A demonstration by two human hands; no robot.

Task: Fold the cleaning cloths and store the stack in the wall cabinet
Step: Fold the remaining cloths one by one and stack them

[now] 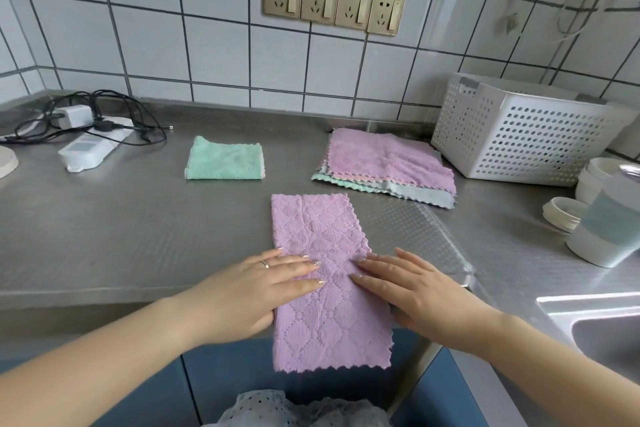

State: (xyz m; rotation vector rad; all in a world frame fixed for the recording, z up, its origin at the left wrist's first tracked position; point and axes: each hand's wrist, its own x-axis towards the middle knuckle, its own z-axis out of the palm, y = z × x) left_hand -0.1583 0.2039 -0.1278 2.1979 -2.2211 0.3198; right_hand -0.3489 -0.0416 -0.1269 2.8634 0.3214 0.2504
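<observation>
At counter edge, left hand [249, 291] & right hand [419, 291] press flat, fingers straight, on purple cloth [325, 274]; its near end overhangs, so it could slide off w/ less pressure.

Lilac diamond-quilted cloth [325, 274]; mint folded cloth [225, 159]; white perforated basket [519, 139].

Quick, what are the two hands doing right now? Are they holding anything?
Left hand: open, fingers flat, pressing on the purple cloth.
Right hand: open, fingers flat, pressing on the same cloth.
Neither hand grips anything.
</observation>
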